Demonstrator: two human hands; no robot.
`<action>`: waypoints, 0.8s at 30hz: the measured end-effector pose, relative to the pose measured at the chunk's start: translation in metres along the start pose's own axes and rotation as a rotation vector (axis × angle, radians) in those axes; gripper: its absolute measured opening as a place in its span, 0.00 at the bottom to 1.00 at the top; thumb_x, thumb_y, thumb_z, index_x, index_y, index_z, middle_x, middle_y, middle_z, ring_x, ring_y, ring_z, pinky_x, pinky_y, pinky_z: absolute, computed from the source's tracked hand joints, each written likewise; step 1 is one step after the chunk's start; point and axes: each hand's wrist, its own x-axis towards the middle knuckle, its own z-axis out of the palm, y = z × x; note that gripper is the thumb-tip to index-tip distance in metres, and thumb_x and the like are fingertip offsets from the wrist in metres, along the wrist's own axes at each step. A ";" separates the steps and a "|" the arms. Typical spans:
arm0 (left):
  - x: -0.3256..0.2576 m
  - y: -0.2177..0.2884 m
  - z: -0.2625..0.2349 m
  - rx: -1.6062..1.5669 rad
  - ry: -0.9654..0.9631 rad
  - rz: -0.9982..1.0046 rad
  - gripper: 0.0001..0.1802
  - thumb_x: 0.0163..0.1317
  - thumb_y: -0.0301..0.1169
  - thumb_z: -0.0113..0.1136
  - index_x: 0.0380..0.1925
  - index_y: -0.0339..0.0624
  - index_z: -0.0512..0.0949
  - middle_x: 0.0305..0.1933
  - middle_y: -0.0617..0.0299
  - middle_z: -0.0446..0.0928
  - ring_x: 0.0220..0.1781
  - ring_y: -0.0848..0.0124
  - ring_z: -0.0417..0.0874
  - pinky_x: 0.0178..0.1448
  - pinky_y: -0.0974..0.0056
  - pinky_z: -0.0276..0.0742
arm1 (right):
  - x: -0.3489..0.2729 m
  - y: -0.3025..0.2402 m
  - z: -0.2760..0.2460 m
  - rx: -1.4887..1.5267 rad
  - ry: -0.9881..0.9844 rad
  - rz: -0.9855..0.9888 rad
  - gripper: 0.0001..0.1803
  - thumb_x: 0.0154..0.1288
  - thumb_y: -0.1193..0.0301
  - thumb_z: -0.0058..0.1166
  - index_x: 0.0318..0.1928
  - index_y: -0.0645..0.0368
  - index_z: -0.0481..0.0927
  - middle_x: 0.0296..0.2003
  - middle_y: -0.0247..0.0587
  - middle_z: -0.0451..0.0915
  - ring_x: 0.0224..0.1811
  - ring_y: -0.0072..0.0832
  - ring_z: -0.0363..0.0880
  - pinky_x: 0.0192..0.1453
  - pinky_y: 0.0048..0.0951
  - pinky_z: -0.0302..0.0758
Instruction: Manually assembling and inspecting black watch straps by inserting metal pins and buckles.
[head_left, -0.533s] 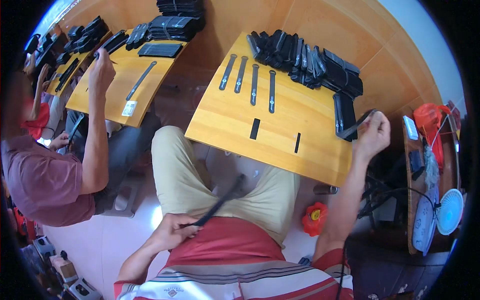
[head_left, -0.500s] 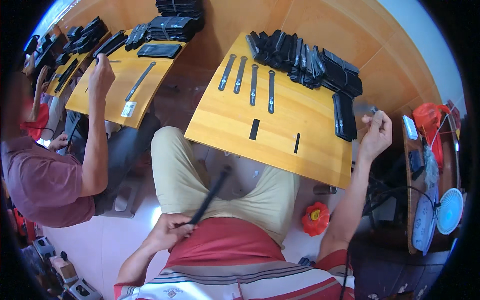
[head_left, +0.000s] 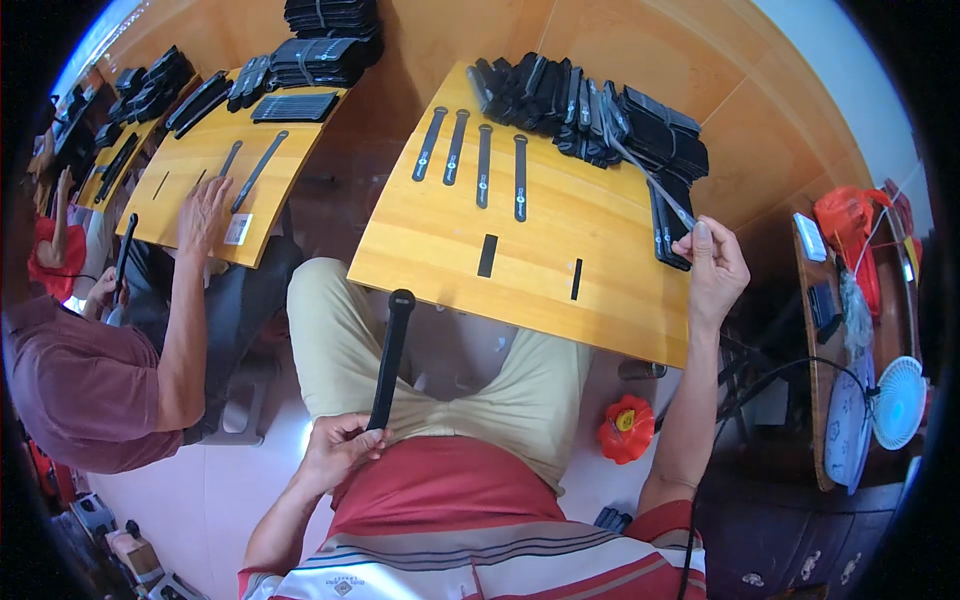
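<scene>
My left hand [head_left: 342, 452], low in front of my red shirt, is closed on the lower end of a black strap [head_left: 392, 355]. Its rounded end points up, near the table's front edge. Over the table's right side, my right hand [head_left: 717, 268] pinches the end of a thin grey strap [head_left: 655, 185], which slants up and left toward the piles. Beneath that strap lies a small stack of black straps [head_left: 668, 226]. Several loose straps [head_left: 483, 166] lie side by side on the wooden table [head_left: 420, 240], nearer its far left. Two short black strips [head_left: 487, 256] sit toward its front.
Piles of black straps [head_left: 545, 95] line the table's far edge. At left, a co-worker's hand [head_left: 203, 212] touches another wooden table [head_left: 165, 225] with straps on it. A red flower-shaped object [head_left: 626, 429] is on the floor. A small fan [head_left: 898, 402] stands at far right.
My right hand has moved left, and its grey strap now shows clearly. The black strap in my left hand has swung more upright. The co-worker's raised hand has come down to their table.
</scene>
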 end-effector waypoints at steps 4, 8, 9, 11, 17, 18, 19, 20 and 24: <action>0.003 -0.002 0.005 -0.063 0.008 -0.003 0.09 0.70 0.26 0.57 0.44 0.33 0.82 0.36 0.63 0.82 0.36 0.78 0.80 0.41 0.73 0.80 | 0.000 -0.001 0.008 -0.028 -0.026 -0.038 0.08 0.69 0.74 0.59 0.45 0.66 0.82 0.30 0.34 0.82 0.32 0.15 0.78 0.37 0.16 0.74; 0.003 -0.002 0.009 -0.087 0.019 0.004 0.09 0.71 0.26 0.57 0.44 0.33 0.82 0.36 0.63 0.81 0.37 0.78 0.80 0.41 0.73 0.80 | -0.003 -0.004 0.019 -0.110 -0.072 -0.094 0.06 0.67 0.78 0.60 0.43 0.66 0.83 0.32 0.32 0.82 0.33 0.12 0.76 0.36 0.14 0.71; 0.004 -0.003 0.010 -0.091 0.032 0.003 0.09 0.71 0.26 0.57 0.44 0.33 0.82 0.36 0.63 0.81 0.37 0.78 0.80 0.41 0.73 0.80 | -0.004 -0.004 0.021 -0.107 -0.072 -0.093 0.06 0.67 0.78 0.60 0.43 0.66 0.83 0.32 0.32 0.82 0.33 0.12 0.76 0.36 0.14 0.71; 0.004 -0.006 0.010 -0.093 0.049 0.000 0.09 0.71 0.26 0.57 0.44 0.33 0.82 0.36 0.63 0.82 0.37 0.78 0.81 0.41 0.73 0.81 | -0.006 -0.003 0.025 -0.162 -0.081 -0.069 0.08 0.64 0.81 0.59 0.44 0.67 0.83 0.34 0.32 0.82 0.33 0.11 0.75 0.36 0.14 0.71; 0.006 -0.006 0.012 -0.072 0.053 -0.011 0.09 0.71 0.27 0.57 0.45 0.33 0.82 0.37 0.62 0.82 0.37 0.78 0.81 0.41 0.73 0.80 | -0.005 0.007 0.038 -0.194 -0.068 0.089 0.11 0.61 0.82 0.60 0.46 0.68 0.83 0.35 0.32 0.82 0.32 0.13 0.76 0.36 0.16 0.73; 0.007 -0.006 0.013 -0.091 0.066 -0.007 0.08 0.69 0.24 0.57 0.43 0.33 0.82 0.38 0.61 0.83 0.37 0.77 0.82 0.40 0.72 0.80 | -0.004 0.008 0.039 -0.191 -0.068 0.091 0.11 0.61 0.82 0.60 0.46 0.68 0.83 0.35 0.32 0.82 0.32 0.13 0.76 0.36 0.16 0.73; 0.007 -0.006 0.013 -0.110 0.079 -0.004 0.06 0.68 0.22 0.58 0.41 0.32 0.82 0.38 0.59 0.84 0.36 0.76 0.82 0.39 0.72 0.80 | -0.002 0.006 0.040 -0.228 -0.084 -0.021 0.10 0.61 0.82 0.60 0.44 0.68 0.83 0.34 0.33 0.82 0.31 0.14 0.76 0.35 0.17 0.73; 0.008 -0.007 0.013 -0.107 0.079 -0.004 0.06 0.68 0.22 0.58 0.41 0.32 0.82 0.38 0.59 0.84 0.36 0.76 0.82 0.39 0.72 0.80 | -0.001 0.003 0.042 -0.265 -0.099 -0.133 0.09 0.60 0.82 0.60 0.43 0.68 0.84 0.33 0.34 0.83 0.30 0.15 0.77 0.35 0.18 0.74; 0.010 -0.009 0.012 -0.104 0.067 -0.002 0.06 0.69 0.22 0.57 0.41 0.32 0.82 0.38 0.59 0.84 0.36 0.75 0.83 0.39 0.72 0.81 | 0.011 0.007 0.052 -0.309 -0.031 -0.184 0.08 0.58 0.82 0.61 0.39 0.68 0.85 0.31 0.38 0.83 0.28 0.17 0.78 0.35 0.19 0.75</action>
